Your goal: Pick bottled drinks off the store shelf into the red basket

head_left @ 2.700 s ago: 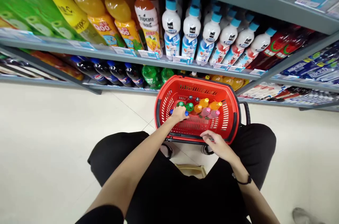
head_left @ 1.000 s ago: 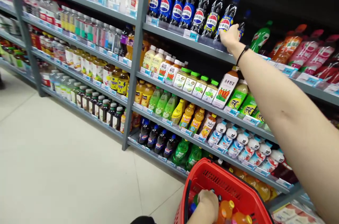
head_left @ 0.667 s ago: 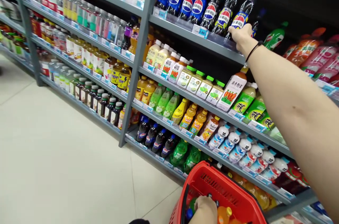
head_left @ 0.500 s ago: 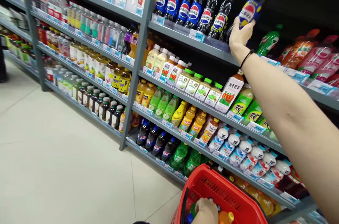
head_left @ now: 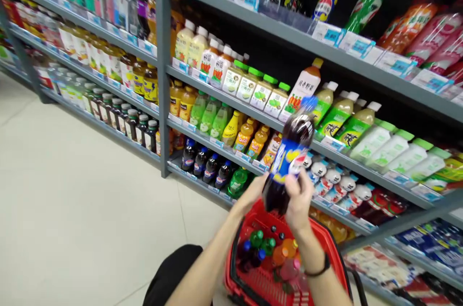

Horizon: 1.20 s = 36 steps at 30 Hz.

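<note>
A dark cola bottle (head_left: pixel 287 161) with a blue label and blue cap leans to the right, held above the red shopping basket (head_left: pixel 327 233). My right hand (head_left: pixel 300 197) grips its lower right side, thumb across the label; motion blurs it a little. On the other side, my left hand (head_left: pixel 257 189) holds the bottle near its base, its fingers mostly hidden behind it. Several small drink bottles lie in the basket below, among them a green-capped bottle (head_left: pixel 256 237), an orange bottle (head_left: pixel 288 248) and a pink bottle (head_left: pixel 289 269).
Grey shelving (head_left: pixel 163 69) packed with drinks runs along the far side. On the upper shelf, another cola bottle (head_left: pixel 324 4) stands beside a tilted green bottle (head_left: pixel 367 4). Pale floor tiles (head_left: pixel 90 209) stretch to the left. A dark-clothed knee (head_left: pixel 173 274) shows at the bottom.
My right hand has brought the cola bottle from the upper shelf down and left, over the basket. My left hand has risen out of the basket to the bottle. The view has shifted.
</note>
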Each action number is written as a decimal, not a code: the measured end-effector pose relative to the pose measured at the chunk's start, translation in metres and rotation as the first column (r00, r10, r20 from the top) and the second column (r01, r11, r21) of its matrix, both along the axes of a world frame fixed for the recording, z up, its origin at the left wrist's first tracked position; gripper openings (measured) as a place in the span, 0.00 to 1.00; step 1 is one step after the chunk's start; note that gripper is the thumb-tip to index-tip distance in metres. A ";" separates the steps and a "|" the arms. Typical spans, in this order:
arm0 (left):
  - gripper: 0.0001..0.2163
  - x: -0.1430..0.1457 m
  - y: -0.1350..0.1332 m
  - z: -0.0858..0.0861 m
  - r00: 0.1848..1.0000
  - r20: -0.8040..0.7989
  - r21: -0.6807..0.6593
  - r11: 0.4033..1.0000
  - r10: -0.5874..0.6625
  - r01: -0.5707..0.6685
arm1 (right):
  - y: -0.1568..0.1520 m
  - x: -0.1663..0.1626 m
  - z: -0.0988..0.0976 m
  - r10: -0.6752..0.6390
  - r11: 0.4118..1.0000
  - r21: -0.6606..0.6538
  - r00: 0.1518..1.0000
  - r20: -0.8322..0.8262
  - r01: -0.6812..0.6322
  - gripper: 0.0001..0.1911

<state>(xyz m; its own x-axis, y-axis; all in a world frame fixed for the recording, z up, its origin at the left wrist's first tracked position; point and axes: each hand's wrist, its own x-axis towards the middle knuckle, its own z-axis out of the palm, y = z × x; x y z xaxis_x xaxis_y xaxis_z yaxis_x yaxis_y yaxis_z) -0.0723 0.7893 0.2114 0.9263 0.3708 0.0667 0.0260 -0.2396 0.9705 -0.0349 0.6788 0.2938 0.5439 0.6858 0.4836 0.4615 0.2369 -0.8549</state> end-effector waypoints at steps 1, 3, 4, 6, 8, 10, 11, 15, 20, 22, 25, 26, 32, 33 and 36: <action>0.46 -0.003 0.005 0.003 0.998 0.060 -0.090 0.996 0.003 0.002 | -0.020 -0.007 -0.035 -0.018 1.000 0.013 0.998 -0.067 0.019 0.28; 0.51 -0.008 0.009 0.004 0.973 0.229 -0.389 0.916 -0.009 0.099 | -0.051 -0.016 -0.092 -0.036 0.998 -0.057 0.981 -0.191 0.025 0.26; 0.51 -0.009 0.008 0.002 0.949 0.314 -0.529 0.828 -0.016 0.189 | -0.061 -0.019 -0.114 -0.052 0.994 -0.105 0.968 -0.247 0.027 0.26; 0.46 -0.008 0.002 -0.005 0.894 0.447 -0.693 0.629 -0.007 0.352 | -0.074 -0.022 -0.146 -0.103 0.982 -0.185 0.941 -0.322 0.044 0.30; 0.34 -0.002 -0.007 -0.012 0.871 0.491 -0.741 0.537 0.025 0.402 | -0.081 -0.024 -0.169 -0.157 0.973 -0.214 0.919 -0.361 0.082 0.34; 0.25 0.004 -0.014 -0.018 0.860 0.504 -0.767 0.499 0.077 0.404 | -0.086 -0.028 -0.184 -0.199 0.972 -0.199 0.889 -0.413 0.125 0.38; 0.23 0.006 -0.016 -0.020 0.851 0.515 -0.774 0.481 0.102 0.411 | -0.089 -0.030 -0.190 -0.205 0.974 -0.182 0.866 -0.456 0.135 0.39; 0.22 0.005 -0.013 -0.020 0.805 0.570 -0.769 0.452 0.165 0.452 | -0.104 -0.039 -0.207 -0.068 0.994 -0.111 0.720 -0.690 -0.013 0.36; 0.22 -0.004 -0.006 -0.017 0.760 0.639 -0.719 0.445 0.119 0.535 | -0.121 -0.043 -0.221 0.064 0.985 -0.045 0.588 -0.806 -0.168 0.33; 0.24 -0.006 -0.005 -0.017 0.735 0.673 -0.681 0.462 0.087 0.569 | -0.125 -0.043 -0.229 0.010 0.994 -0.058 0.625 -0.780 -0.089 0.33; 0.28 -0.007 -0.006 -0.015 0.716 0.697 -0.645 0.470 0.036 0.603 | -0.130 -0.044 -0.237 -0.092 0.995 -0.099 0.707 -0.701 0.030 0.34; 0.28 -0.007 -0.005 -0.014 0.719 0.695 -0.642 0.466 0.019 0.608 | -0.131 -0.044 -0.237 -0.120 0.992 -0.117 0.730 -0.672 0.056 0.34; 0.32 -0.006 -0.002 -0.014 0.757 0.653 -0.678 0.421 -0.033 0.603 | -0.132 -0.042 -0.216 -0.195 0.980 -0.126 0.859 -0.474 0.154 0.32; 0.32 -0.006 -0.001 -0.014 0.761 0.648 -0.688 0.403 -0.030 0.603 | -0.131 -0.041 -0.212 -0.206 0.978 -0.115 0.879 -0.430 0.173 0.31; 0.33 -0.006 -0.001 -0.015 0.770 0.638 -0.722 0.338 -0.012 0.604 | -0.130 -0.039 -0.202 -0.273 0.962 -0.097 0.913 -0.302 0.255 0.31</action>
<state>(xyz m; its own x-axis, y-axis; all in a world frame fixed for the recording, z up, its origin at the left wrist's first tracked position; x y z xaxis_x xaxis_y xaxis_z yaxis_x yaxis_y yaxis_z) -0.0781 0.7887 0.1960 0.9231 0.1767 0.3416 -0.3254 0.8322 0.4489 -0.0738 0.5484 0.0915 0.8252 0.5169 0.2279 0.2109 0.0923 -0.9731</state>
